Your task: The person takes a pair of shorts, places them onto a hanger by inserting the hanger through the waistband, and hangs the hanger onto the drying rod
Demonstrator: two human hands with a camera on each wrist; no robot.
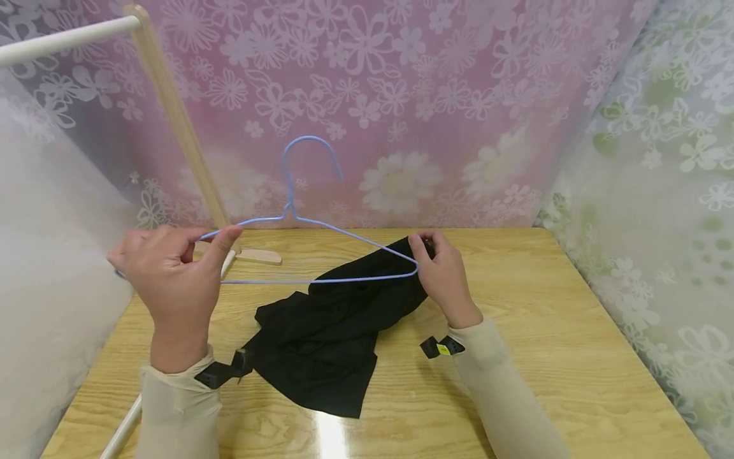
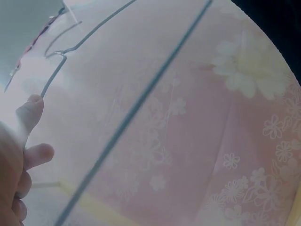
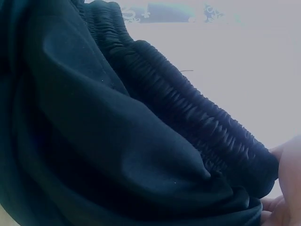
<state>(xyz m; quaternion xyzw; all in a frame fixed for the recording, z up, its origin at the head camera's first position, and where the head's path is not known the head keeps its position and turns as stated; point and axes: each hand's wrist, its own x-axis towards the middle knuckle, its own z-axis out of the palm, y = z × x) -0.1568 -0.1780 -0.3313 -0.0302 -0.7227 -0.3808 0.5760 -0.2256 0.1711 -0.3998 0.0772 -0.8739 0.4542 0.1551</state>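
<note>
A light blue wire hanger (image 1: 291,208) is held up in front of me, its hook at the top. My left hand (image 1: 178,274) pinches the hanger's left arm between thumb and fingers. In the left wrist view the hanger's long bottom bar (image 2: 134,114) crosses the picture beside that hand (image 2: 23,155). My right hand (image 1: 444,277) grips the waistband of black shorts (image 1: 344,319), with the hanger's right end right at the thumb side. The gathered elastic waistband (image 3: 188,108) fills much of the right wrist view, running down to my fingers.
A rack with a wooden post (image 1: 178,121) and a white top rail (image 1: 69,39) stands at the left on the wood-grain table (image 1: 545,357). Flowered curtains (image 1: 395,83) close off the back and right side.
</note>
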